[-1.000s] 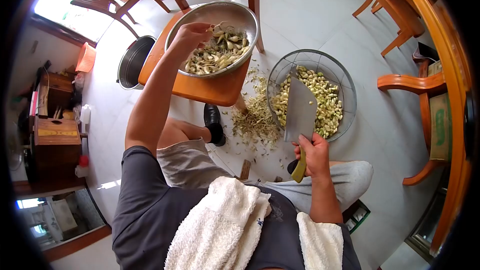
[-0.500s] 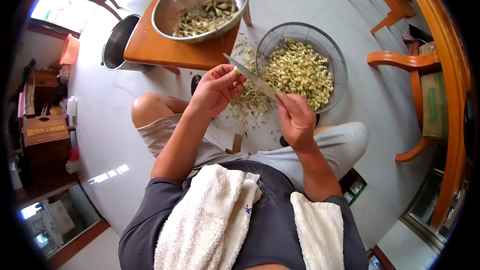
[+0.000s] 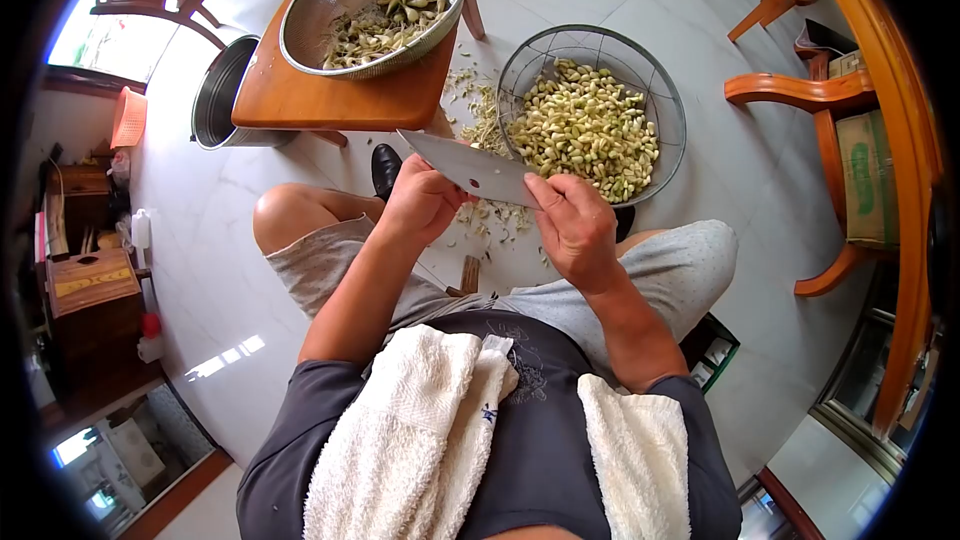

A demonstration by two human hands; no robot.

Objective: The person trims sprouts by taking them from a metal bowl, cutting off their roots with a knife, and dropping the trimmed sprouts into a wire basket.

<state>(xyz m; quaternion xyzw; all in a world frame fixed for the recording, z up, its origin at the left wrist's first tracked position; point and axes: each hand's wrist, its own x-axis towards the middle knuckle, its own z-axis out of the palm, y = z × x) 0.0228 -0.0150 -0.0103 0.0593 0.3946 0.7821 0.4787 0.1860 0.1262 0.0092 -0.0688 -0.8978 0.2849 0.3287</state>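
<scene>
My right hand (image 3: 578, 230) grips a broad grey-metal cleaver (image 3: 492, 175); my left hand (image 3: 420, 202) curls beneath, hold unclear. Likely trimming; next cut needs steadiness.

Orange basket (image 3: 129, 118): far left, perforated plastic.
Wooden box (image 3: 95, 281): at left, near a white bottle (image 3: 141, 230).
Cardboard box (image 3: 866, 180): right side, marked in green.

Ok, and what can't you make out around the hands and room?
All in the head view:
What the left hand may hold: hidden by that hand and the wide grey steel cleaver.
Cleaver handle: hidden inside the right hand.
Backrest of the nearest orange-brown wooden chair: mostly cut off by the top edge.
Part of the grey metal bucket: hidden by that chair's seat.
Brown cardboard box: its print is too small to read.
</scene>
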